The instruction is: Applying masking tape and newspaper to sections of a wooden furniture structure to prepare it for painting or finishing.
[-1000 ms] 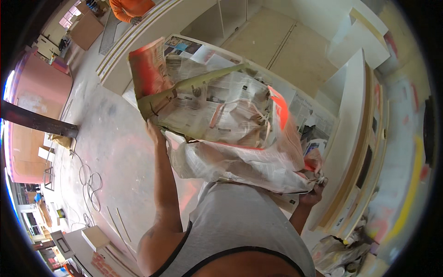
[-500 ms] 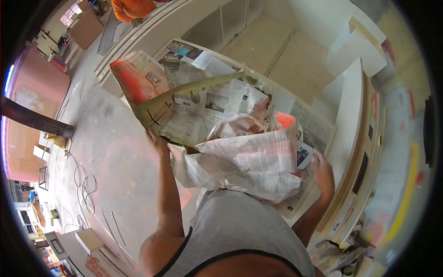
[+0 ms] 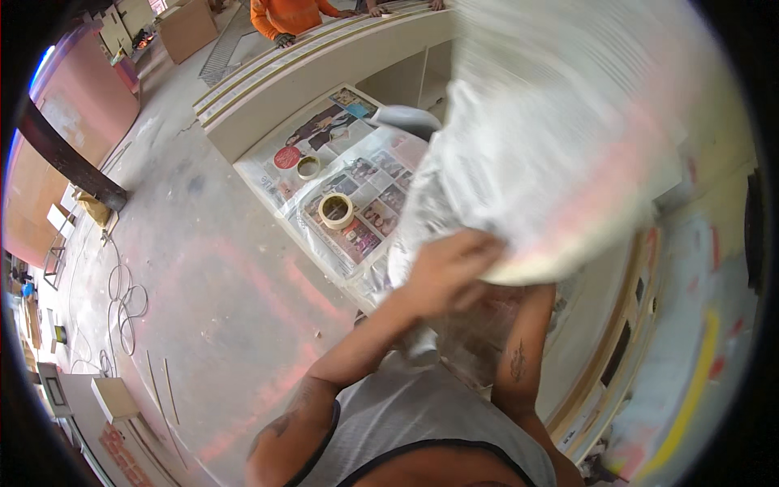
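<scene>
Lifting a bundle of newspaper sheets off the floor, we grip its lower edge with left hand fingers closed; right hand hidden behind the paper, grip unclear. Next, we likely need steady hold clear of tape rolls

A big crumpled bundle of newspaper filled the upper right of the frame, motion-blurred, pale grey with pinkish patches. It was lifted in the air, its lower edge rounded and held from beneath near the frame's centre.
</scene>
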Motion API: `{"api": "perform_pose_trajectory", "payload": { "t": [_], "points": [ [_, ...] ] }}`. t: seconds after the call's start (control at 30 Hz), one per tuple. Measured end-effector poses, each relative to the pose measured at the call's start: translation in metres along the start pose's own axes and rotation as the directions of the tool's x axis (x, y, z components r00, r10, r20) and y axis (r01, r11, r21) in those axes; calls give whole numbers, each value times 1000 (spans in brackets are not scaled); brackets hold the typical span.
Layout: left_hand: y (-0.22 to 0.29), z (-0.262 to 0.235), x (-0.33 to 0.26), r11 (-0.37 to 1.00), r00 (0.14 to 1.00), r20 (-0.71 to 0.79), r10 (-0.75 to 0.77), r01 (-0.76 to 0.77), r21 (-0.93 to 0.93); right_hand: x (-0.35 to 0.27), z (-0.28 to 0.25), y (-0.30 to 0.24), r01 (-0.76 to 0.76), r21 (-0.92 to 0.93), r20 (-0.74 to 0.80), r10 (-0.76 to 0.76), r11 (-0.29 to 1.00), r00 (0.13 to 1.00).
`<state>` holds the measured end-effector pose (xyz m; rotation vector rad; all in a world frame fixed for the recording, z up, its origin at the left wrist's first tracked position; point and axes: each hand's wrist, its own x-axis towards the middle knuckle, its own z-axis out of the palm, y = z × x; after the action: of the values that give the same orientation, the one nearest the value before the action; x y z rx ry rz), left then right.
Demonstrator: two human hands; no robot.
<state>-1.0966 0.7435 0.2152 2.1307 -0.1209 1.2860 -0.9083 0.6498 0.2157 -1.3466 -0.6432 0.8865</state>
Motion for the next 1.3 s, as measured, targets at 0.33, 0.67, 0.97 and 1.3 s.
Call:
{"api": "perform_pose_trajectory", "payload": {
  "t": [0.33, 0.67, 0.97, 1.3],
  "points": [
    [21, 187, -68, 977, 761, 616, 206, -129, -168, -185, -73, 76, -77, -542, -397, -175, 837, 901],
    [-5, 156, -155, 955, 445, 878, 178, 135, -262, -355, -111, 165, -404, -760, -606, -327, 509, 725],
    [-6, 131, -174, 971, 286, 956, 69, 199, -130, -362, -159, 22, 72, -244, -915, -254, 967, 314],
    [15, 119, -46, 877, 115, 987, 112, 455, -152, -73, -177, 91, 56, -983, -8, -346, 175, 938]
  ]
}}
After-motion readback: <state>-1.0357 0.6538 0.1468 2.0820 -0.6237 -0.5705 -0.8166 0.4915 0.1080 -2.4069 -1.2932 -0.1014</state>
